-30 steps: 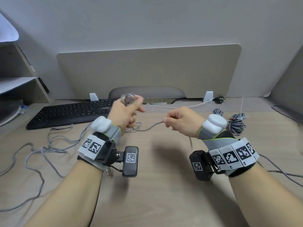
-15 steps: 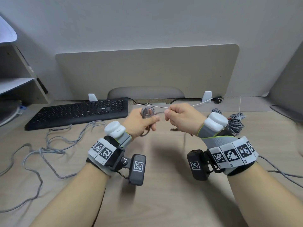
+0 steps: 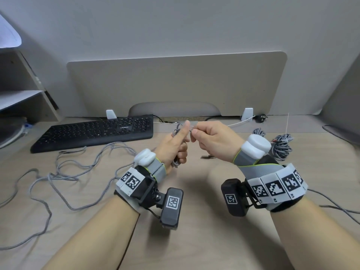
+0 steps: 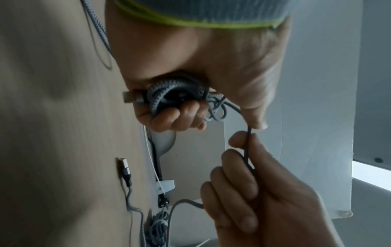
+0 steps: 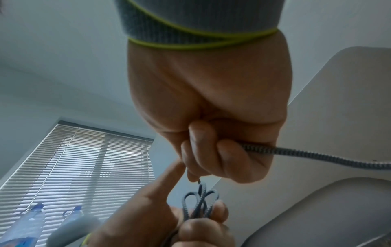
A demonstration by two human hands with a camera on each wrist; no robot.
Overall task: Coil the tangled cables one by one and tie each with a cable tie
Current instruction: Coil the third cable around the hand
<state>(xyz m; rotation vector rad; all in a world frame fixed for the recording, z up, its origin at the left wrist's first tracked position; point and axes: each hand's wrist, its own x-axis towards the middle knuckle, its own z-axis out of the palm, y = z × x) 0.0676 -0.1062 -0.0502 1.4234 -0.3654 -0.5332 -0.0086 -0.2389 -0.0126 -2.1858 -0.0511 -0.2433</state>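
Hands are both raised above the desk (image 3: pixel 194 240) at centre frame in my head view, close together. My left hand (image 3: pixel 175 147) has its lower fingers curled round a small coil of grey braided cable (image 4: pixel 169 93), with the forefinger pointing straight up beside the loops; the left wrist view shows the coil packed in the palm and a metal plug end (image 4: pixel 132 97) sticking out at its left. My right hand (image 3: pixel 212 141) is closed, thumb and forefinger pinching the free run of the same cable just right of the left forefinger; in the right wrist view that strand (image 5: pixel 317 154) leaves the fist toward the right edge of the frame. Several small loops (image 5: pixel 201 200) stand up from the left fingers directly below the right fingertips. On the desk, loose grey cables (image 3: pixel 64 172) sprawl tangled across the left half of the frame, below a black keyboard (image 3: pixel 93 133). A bundled grey cable (image 3: pixel 281 146) lies at right, behind my right wrist, with a thin white tie tail (image 3: pixel 287 123) rising from it. A plug (image 3: pixel 207 157) rests on the desk between and below the hands. A beige divider panel (image 3: pixel 175 84) stands across the back of the desk.
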